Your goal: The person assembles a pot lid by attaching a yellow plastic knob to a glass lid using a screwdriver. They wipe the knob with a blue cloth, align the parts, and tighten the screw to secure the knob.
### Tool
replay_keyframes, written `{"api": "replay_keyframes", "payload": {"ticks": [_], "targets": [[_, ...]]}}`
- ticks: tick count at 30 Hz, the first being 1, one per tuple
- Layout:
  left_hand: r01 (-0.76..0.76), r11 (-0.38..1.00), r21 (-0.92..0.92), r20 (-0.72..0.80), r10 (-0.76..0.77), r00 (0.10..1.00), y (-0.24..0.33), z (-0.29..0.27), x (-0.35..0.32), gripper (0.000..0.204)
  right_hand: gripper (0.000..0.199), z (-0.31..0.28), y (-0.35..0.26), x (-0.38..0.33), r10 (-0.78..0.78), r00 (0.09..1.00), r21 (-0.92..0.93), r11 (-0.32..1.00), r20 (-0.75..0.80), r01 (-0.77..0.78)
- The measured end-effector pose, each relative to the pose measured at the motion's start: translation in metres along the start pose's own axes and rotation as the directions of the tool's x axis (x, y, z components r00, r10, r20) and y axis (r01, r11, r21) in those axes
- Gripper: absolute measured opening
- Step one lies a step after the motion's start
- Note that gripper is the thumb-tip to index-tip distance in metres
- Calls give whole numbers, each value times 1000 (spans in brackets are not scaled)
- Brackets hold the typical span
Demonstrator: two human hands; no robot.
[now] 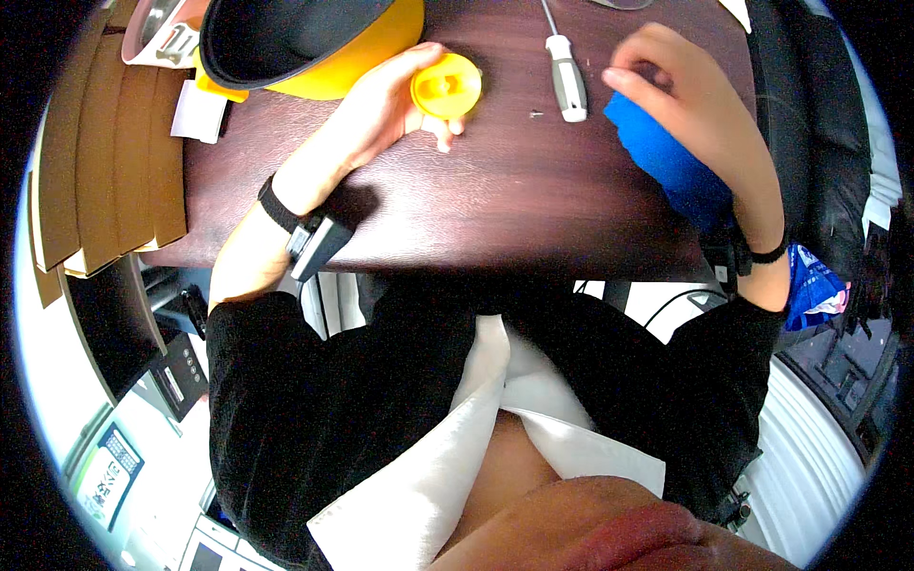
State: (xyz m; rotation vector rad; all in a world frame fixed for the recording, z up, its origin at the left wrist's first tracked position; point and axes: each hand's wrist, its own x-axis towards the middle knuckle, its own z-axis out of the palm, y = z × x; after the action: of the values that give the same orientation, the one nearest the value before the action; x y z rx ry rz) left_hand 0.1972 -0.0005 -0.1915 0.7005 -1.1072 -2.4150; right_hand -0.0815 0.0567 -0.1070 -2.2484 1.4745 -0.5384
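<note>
Panels (105, 143) of brown board are seen ranged along the left edge of the frame. At the upper left, a pink-and-white container (162, 38) is partly cut off by the border, and below it a white slip (198, 111) is laid at the edge of the dark reddish-brown tabletop (495, 200). Just right of these, at the top, a bowl-shaped vessel (319, 43) is shown, yellow outside and black inside. Beside its lower right side, in the upper middle, a round yellow piece (446, 88) is held up by the left hand (388, 107), which is partly open, with the thumb set along the upper edge and the fingers spread beneath. A black band with a grey boxy device (319, 247) is worn on the left wrist. Further right, a tiny item (537, 113), too small to be made out, is placed near a grey-and-white-handled screwdriver (567, 81). At the upper right, the right hand (652, 76) is loosely curled and blurred; whether anything is gripped cannot be told. A blue cloth (662, 162) is partly covered by that hand and forearm. At the far right, a blue package (814, 285) is visible beyond the elbow.
</note>
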Motion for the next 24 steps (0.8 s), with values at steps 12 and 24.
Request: {"api": "replay_keyframes", "payload": {"ticks": [12,24], "targets": [[-25,997,-72,74,31,997,-3,-6,-2,33,13,94,0,77,-245,958,-199,942,147,271],[-75,978,-196,76,92,993,-9,-2,6,40,14,57,-21,62,23,991,346,936,135,-69]]}}
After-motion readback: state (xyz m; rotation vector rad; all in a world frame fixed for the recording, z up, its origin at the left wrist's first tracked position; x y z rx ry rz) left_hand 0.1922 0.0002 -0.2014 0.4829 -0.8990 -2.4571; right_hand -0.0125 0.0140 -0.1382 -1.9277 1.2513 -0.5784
